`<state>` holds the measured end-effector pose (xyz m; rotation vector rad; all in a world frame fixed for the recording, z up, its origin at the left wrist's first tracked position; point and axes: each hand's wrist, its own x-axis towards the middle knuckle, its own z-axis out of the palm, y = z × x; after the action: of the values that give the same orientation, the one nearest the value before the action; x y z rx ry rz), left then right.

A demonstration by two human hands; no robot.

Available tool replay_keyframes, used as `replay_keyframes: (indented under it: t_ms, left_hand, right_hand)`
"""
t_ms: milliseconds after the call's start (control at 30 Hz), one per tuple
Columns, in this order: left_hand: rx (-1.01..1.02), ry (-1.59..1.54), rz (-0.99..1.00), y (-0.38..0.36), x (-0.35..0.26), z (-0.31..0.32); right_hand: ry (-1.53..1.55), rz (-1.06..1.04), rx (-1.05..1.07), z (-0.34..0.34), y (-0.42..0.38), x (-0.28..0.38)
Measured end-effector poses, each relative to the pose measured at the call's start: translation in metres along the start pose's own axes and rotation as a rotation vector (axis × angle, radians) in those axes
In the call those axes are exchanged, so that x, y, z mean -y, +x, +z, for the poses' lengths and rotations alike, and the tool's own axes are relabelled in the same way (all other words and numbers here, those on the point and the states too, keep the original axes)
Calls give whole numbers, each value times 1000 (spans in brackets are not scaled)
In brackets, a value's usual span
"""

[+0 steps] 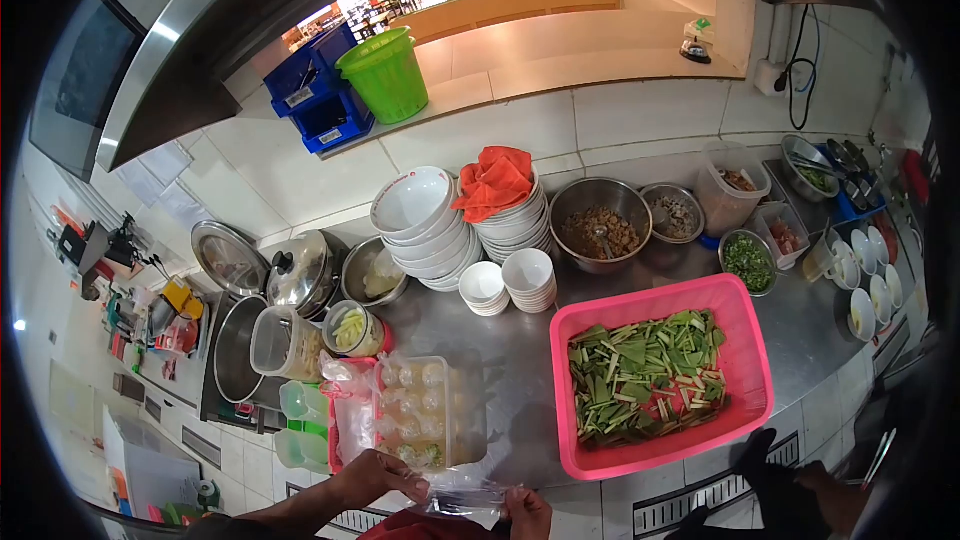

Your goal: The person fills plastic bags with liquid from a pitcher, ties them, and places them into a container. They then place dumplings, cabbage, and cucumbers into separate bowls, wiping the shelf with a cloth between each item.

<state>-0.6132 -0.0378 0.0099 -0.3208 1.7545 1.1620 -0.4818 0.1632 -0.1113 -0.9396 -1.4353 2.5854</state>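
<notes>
At the bottom of the view, my left hand [378, 478] pinches one side of a clear plastic bag [462, 500]. My right hand [528, 513] has its fingers closed on the bag's other side. Just beyond my left hand stands a clear container [464, 410] holding several small filled bags [411, 402] in rows. To its left is a pink tray [352, 418] with plastic bags in it. Right of my hands, a large pink basin [665, 471] contains cut green leaves and stems [645, 375].
Stacked white bowls [425, 225] bear a red cloth [496, 183] on one stack. Steel bowls [600, 225] of food line the wall side. Pots [302, 272] stand at the left. Another person's hand [835, 500] and dark shoes show at the lower right.
</notes>
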Motion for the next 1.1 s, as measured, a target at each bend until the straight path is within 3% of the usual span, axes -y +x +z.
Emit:
replay_keyframes:
  t_ms: [33,133,167,233,300,367,400,467,500,533,567,600,633,667,700,767,900,933,967,1033,1067,1100]
  left_hand:
    - [10,3,7,-3,4,2]
    - [420,-477,28,-17,-4,11]
    - [489,-431,-18,-24,-5,13]
    - [569,-635,201,-31,0,14]
    - [344,-609,276,-30,19,4]
    - [266,-666,338,-41,22,5]
    - [265,-366,319,-41,28,-7]
    - [224,-359,335,-42,47,-19]
    - [143,-401,369,-46,58,-21]
    - [158,-448,535,-68,49,-8]
    - [177,-440,541,-69,53,-6]
    - [140,-435,639,-66,64,-8]
    - [101,-426,729,-71,76,-12]
    - [245,-531,708,-81,81,-9]
    - [259,-522,701,-88,92,-15]
    - [395,-645,482,-100,104,-25]
    - [463,-460,425,-131,131,-39]
    - [815,-796,127,-117,146,-56]
    - [804,-797,121,-123,157,-61]
    - [836,-807,41,-127,169,-60]
    - [849,-601,27,-136,166,-57]
    - [839,-593,35,-137,168,-62]
  right_hand:
    - [-3,-9,-8,-3,3,-11]
    - [-515,-346,-84,-4,13,-43]
    - [-609,-455,-65,5,6,-25]
    - [-583,-484,-73,24,-12,11]
    - [-518,-479,-170,31,-25,28]
    - [-533,-579,-205,35,-38,38]
    - [-520,-588,-267,39,-46,47]
    - [-787,-922,-624,48,-67,55]
    - [-787,-927,-659,59,-86,55]
    - [-638,-897,-639,77,-111,58]
    - [-491,-865,-608,97,-136,62]
    - [-467,-813,-379,120,-163,67]
    - [-461,-803,-394,137,-174,54]
    - [-538,-869,-307,155,-181,42]
    - [-618,-938,-219,167,-188,33]
    - [-576,-970,-238,178,-193,11]
    - [-514,-852,-220,177,-218,-27]
    - [-372,-602,-128,179,-228,-29]
    - [-237,-359,-33,180,-237,-32]
    - [-107,-366,58,178,-245,-41]
    - [3,-240,129,173,-250,-44]
    - [116,-108,200,170,-253,-52]
